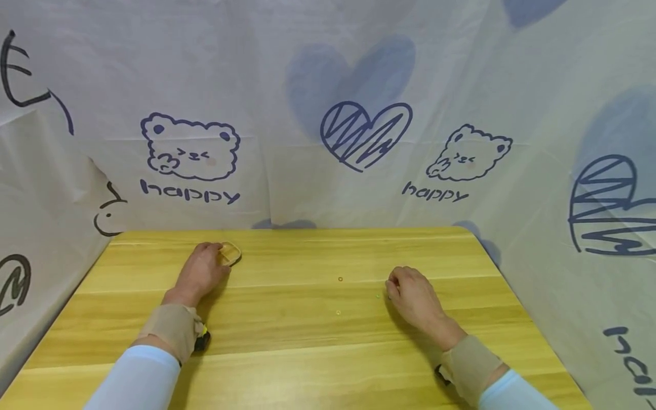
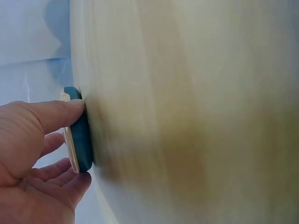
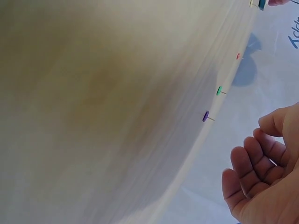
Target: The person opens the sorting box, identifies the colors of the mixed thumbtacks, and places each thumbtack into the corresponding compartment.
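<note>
The left hand (image 1: 203,270) grips a teal container (image 2: 83,144) at the desk (image 1: 277,370); the right hand (image 1: 415,297), loosely curled and empty, is near a purple pushpin (image 3: 205,116).

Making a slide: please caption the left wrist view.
A left hand grips a pale-rimmed, rounded teal case on the yellow wood-grained tabletop.

Straight ahead of me rises a white cloth (image 1: 292,188), creased down its length, and there's a curly-edged bear (image 1: 193,149) on my left with "happy" (image 1: 189,192) lettered below! Mid-wall, a scribble-filled heart (image 1: 366,136) overlaps a pale blue heart (image 1: 333,80); further right, a tilted bear (image 1: 468,154). Below, I've got a yellow wood-grain table (image 1: 277,370), stripes running crosswise.
</note>
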Demonstrator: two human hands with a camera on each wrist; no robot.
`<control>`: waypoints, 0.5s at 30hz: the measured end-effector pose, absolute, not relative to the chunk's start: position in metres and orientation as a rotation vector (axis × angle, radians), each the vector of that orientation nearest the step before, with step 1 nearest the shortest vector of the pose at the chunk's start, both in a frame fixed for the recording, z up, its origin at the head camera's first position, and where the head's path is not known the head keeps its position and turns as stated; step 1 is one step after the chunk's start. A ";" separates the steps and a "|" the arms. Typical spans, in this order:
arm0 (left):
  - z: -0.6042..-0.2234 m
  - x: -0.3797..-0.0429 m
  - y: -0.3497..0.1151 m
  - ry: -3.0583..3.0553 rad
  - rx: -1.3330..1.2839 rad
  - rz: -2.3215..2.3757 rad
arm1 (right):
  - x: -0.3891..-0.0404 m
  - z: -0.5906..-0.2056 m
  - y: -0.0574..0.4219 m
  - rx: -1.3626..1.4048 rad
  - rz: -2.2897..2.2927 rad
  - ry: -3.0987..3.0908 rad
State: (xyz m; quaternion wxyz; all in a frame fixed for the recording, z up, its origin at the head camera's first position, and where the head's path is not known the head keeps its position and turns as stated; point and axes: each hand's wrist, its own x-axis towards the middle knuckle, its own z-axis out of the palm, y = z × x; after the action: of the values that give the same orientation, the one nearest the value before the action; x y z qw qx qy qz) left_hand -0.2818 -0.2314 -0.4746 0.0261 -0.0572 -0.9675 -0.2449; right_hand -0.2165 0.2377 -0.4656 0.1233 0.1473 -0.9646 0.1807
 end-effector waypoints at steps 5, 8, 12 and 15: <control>-0.475 -0.274 -0.227 -3.008 -0.217 -0.767 | -0.215 -0.466 0.235 0.422 0.536 -2.819; -0.475 -0.266 -0.221 -3.007 -0.238 -0.791 | -0.215 -0.467 0.233 0.427 0.544 -2.818; -0.474 -0.256 -0.205 -2.980 -0.359 -0.790 | -0.213 -0.466 0.229 0.420 0.567 -2.824; -0.473 -0.248 -0.192 -2.964 -0.461 -0.785 | -0.213 -0.465 0.224 0.412 0.591 -2.837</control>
State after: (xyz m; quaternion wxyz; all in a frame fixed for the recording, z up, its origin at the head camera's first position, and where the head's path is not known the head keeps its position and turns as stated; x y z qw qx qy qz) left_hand -0.2478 -0.1918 -0.4731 0.0205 -0.1488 -0.9557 -0.2532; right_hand -0.2131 0.2237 -0.4646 0.1069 0.1398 -0.9637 0.2008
